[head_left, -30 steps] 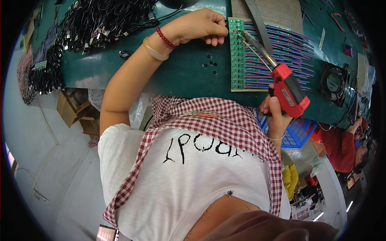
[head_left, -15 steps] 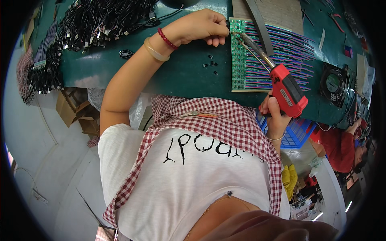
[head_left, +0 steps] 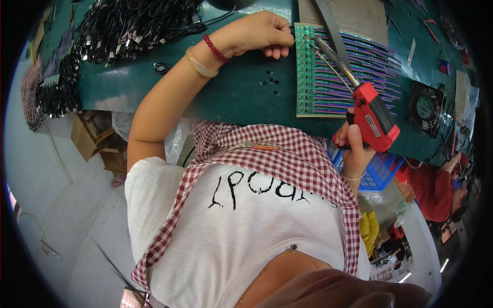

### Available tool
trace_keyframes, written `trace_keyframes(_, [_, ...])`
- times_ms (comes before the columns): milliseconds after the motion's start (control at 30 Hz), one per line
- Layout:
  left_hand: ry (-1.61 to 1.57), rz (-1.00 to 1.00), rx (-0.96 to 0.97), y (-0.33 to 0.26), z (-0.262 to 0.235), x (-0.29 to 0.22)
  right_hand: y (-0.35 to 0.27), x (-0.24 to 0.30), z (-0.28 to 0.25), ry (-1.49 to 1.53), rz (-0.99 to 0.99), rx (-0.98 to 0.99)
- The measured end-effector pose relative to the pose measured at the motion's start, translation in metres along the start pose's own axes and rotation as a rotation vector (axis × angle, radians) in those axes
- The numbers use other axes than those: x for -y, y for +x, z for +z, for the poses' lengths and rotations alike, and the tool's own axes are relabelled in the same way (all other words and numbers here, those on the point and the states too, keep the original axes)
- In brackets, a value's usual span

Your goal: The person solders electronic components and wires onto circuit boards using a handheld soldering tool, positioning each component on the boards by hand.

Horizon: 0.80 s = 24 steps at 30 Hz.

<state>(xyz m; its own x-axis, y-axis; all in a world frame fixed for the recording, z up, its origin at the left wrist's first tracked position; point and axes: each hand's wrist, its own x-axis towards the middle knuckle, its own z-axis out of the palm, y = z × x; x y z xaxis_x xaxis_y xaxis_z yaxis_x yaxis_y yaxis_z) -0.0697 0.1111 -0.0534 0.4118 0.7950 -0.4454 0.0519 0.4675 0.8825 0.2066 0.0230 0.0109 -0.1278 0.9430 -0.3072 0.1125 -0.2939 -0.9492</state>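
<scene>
My right hand [head_left: 354, 145] is wrapped round the grip of a red and black soldering gun [head_left: 374, 117]. Its metal barrel points up and left, and the tip is over the upper part of a green circuit board panel [head_left: 305, 87]. From the panel's right side run rows of thin purple, pink and dark wires [head_left: 354, 77]. At the panel's upper left edge, my left hand [head_left: 270, 36] is closed in a pinch, fingertips curled in. Whatever it holds is too small or hidden to make out. Several small black three-legged components [head_left: 271, 81] lie on the table below that hand.
A grey metal strip [head_left: 333, 36] lies across the wires. Black cable bundles [head_left: 128, 31] are heaped at the far left, with a small coiled cable [head_left: 162, 68] nearby. To the right is a black fan [head_left: 427, 109]; a blue basket [head_left: 377, 174] is below the table edge. Another person in red [head_left: 436, 190] sits at right.
The soldering gun has shifted slightly right, its tip drawing back from the panel's left edge. My left hand has barely moved.
</scene>
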Motion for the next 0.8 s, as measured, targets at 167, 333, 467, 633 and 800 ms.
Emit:
trace_keyframes(167, [0.035,-0.021,-0.02,-0.004,0.0,-0.005,0.003,0.001,-0.002,0.001,-0.068,0.021])
trace_keyframes(333, [0.401,0.057,-0.079,-0.025,-0.002,-0.005,0.007,0.005,-0.008,0.144,-0.123,-0.024])
trace_keyframes(467, [0.954,0.327,-0.192,-0.051,0.027,0.009,0.011,0.007,-0.011,0.178,-0.132,-0.022])
trace_keyframes(633, [1.011,0.36,-0.304,-0.059,0.037,0.017,0.015,0.011,-0.013,0.192,-0.188,0.01])
trace_keyframes(800, [0.632,0.463,-0.405,-0.056,0.043,0.007,0.01,0.017,0.008,0.148,-0.182,0.006])
